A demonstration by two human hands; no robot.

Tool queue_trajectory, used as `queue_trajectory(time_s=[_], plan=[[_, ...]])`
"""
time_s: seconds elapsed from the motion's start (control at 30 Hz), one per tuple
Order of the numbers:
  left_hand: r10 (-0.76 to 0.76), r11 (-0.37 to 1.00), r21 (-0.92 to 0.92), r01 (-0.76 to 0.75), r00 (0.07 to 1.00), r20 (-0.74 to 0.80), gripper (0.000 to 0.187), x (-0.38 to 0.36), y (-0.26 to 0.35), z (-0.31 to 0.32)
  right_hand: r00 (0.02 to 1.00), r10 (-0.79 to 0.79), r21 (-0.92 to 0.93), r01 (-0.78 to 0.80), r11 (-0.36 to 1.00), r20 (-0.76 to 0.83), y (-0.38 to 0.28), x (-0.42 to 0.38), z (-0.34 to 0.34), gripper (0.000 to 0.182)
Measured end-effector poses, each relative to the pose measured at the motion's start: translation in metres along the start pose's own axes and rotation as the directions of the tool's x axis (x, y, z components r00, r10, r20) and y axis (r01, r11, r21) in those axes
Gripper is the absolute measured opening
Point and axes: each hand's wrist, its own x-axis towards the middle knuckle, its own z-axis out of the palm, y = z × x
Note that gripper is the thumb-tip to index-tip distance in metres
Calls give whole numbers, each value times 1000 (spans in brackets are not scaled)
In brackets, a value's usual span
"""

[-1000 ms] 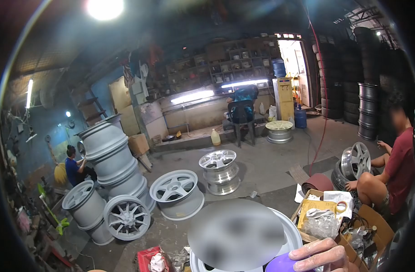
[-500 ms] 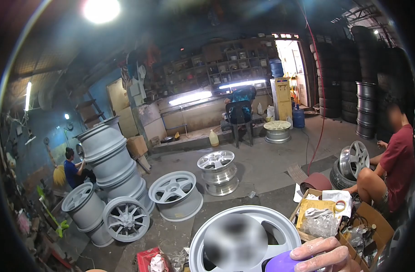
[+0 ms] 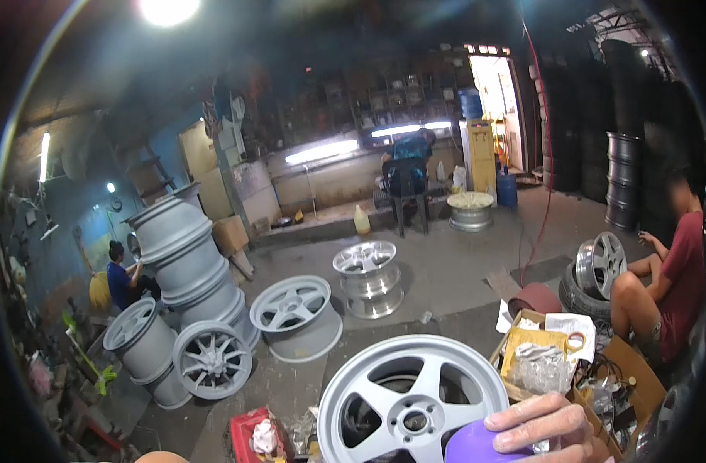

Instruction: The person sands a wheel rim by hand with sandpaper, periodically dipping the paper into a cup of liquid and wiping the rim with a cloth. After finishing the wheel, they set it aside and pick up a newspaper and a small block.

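Observation:
A large grey five-spoke wheel rim (image 3: 376,390) faces up at the bottom centre of the head view. At its lower right edge, my right hand (image 3: 546,428) has its fingers closed over a smooth purple object (image 3: 476,444), which rests against the rim's face. White dust covers the fingers. My left hand does not show; only a bit of skin appears at the bottom edge, left of centre.
Grey rims (image 3: 295,316) stand and lie at the left, some in a tall stack (image 3: 187,255). A silver rim pair (image 3: 368,282) sits ahead. Boxes (image 3: 526,363) and a seated person in red (image 3: 681,270) are at right. Two other people are farther back.
The view has tilted down slightly, so things sit a little higher. The near rim's blurred centre is now sharp. My right hand still holds the purple object near the same edge.

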Motion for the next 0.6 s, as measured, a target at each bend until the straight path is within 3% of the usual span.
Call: queue_trajectory(time_s=[0.03,0.07,0.1,0.17,0.23,0.3,0.37,0.4,0.43,0.6], plan=[[1,1000,0,-1,1000,4,28,0,1,0,956,-282,-29,285,958,76,17,-15,-3,67],[5,1000,-7,-5,1000,2,28,-1,1,1,954,130,62,-117,991,-271,-13,-28,37,69],[10,1000,-11,-10,1000,6,27,-1,1,1,944,171,82,-154,985,-283,-15,-28,33,69],[31,999,-13,-31,999,17,27,0,0,1,974,212,117,-203,972,-75,-8,-19,19,17],[57,998,-11,-57,998,13,26,1,2,-1,932,341,160,-321,934,-125,-12,-28,30,23],[100,995,-19,-100,995,2,26,-1,7,-9,919,394,170,-392,904,22,-10,-32,20,30],[167,985,-37,-168,986,-12,25,-5,16,-21,900,436,274,-422,864,14,-9,-40,29,37],[212,976,-53,-213,977,-17,25,-9,21,-28,925,367,247,-380,891,95,1,-46,25,47],[256,963,-78,-256,967,-19,25,-11,27,-34,955,266,278,-294,914,135,15,-58,26,80],[429,890,-143,-433,901,-62,24,-33,50,-66,944,298,370,-329,868,142,25,-62,51,87]])
